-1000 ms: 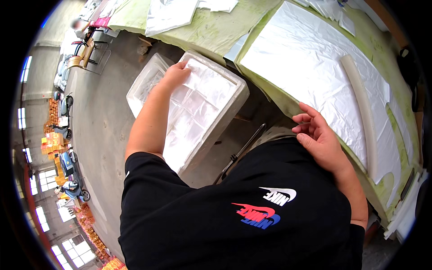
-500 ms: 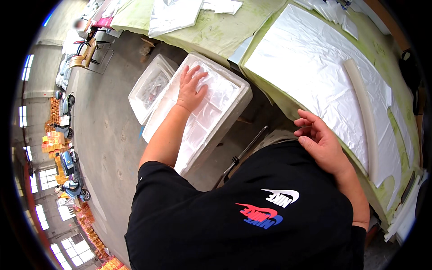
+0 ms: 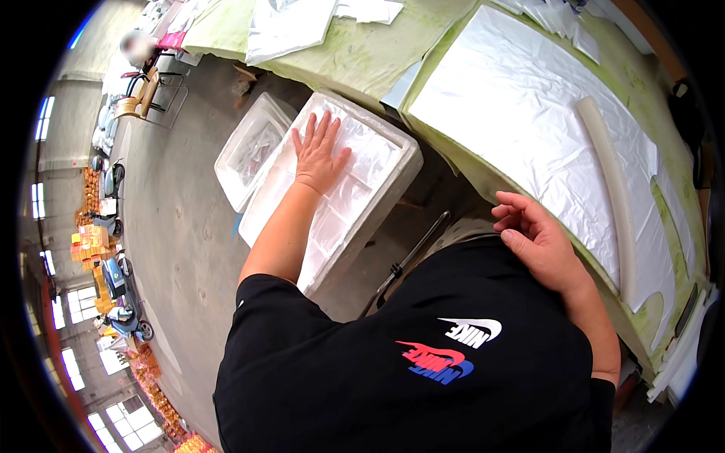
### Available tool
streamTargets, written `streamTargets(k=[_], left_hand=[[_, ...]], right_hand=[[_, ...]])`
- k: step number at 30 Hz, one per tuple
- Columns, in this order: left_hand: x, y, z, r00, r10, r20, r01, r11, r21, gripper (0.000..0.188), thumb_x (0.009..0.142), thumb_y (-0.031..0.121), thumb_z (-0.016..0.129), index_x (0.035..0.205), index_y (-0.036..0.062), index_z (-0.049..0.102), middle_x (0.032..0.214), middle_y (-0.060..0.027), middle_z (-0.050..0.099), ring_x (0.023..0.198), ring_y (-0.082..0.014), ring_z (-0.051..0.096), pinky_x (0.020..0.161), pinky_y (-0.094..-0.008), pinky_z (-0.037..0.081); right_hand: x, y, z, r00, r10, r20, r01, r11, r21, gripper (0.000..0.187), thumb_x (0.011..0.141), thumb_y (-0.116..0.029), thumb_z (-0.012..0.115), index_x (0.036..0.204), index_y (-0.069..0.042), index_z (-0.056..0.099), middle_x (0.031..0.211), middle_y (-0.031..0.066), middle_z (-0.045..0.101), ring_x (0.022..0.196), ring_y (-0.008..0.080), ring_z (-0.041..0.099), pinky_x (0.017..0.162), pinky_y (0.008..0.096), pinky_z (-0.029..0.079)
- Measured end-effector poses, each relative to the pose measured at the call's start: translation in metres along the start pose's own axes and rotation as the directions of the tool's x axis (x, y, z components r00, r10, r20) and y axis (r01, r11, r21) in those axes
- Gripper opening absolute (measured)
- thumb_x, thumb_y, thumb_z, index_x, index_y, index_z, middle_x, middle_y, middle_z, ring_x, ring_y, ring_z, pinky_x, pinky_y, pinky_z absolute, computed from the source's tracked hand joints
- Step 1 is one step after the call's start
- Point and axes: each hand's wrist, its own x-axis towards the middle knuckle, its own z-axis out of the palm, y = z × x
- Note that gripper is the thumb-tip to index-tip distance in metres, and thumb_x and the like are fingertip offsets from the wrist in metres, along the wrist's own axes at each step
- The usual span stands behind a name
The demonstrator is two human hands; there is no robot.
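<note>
My left hand (image 3: 320,158) lies spread over the clear plastic packets (image 3: 366,155) inside a large white foam box (image 3: 404,170). Its fingers are stretched out and hold nothing; its palm seems to rest on the packets. Beside the green-covered table's edge, my right hand (image 3: 532,238) hovers with its fingers loosely bent and apart, nothing in it. Nearest to it on the table lies a wide white plastic sheet (image 3: 513,113). A long pale curved strip (image 3: 608,181) lies across that sheet.
A smaller white box (image 3: 234,185) with clear bags stands left of the large one. White sheets (image 3: 291,26) lie on the far green table (image 3: 362,57). A thin black-and-metal pole (image 3: 411,257) is close to my legs. Far left are chairs (image 3: 143,94), a person and parked scooters (image 3: 117,279).
My left hand has straightened and spread its fingers, flattening over the packets and shifting slightly left. My right hand has hardly moved.
</note>
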Motion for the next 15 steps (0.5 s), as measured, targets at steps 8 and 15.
streamTargets(k=[8,15], left_hand=[[0.005,-0.014,0.018,0.999,-0.029,-0.024,0.02,0.953,-0.301,0.053,0.097,0.031,0.055,0.145,0.0094,0.047,0.157,-0.0133,0.04,0.149,-0.0334,0.029,0.122,-0.051,0.016],[0.002,0.007,-0.015,0.418,-0.871,0.259,0.324,-0.124,-0.938,0.036,0.098,0.008,0.055,0.133,0.0081,0.052,0.126,-0.0038,0.054,0.108,-0.0157,0.054,0.094,-0.0355,0.049]], right_hand=[[-0.001,-0.001,0.003,1.0,0.014,0.016,-0.014,1.0,-0.009,0.049,0.095,-0.002,0.061,0.142,-0.005,0.049,0.121,0.0053,0.057,0.104,0.0106,0.056,0.094,0.0264,0.048],[-0.004,0.004,-0.002,1.0,0.015,-0.012,-0.015,0.999,0.033,0.048,0.095,-0.003,0.061,0.142,-0.004,0.049,0.121,0.0054,0.057,0.106,0.011,0.056,0.095,0.0269,0.048]])
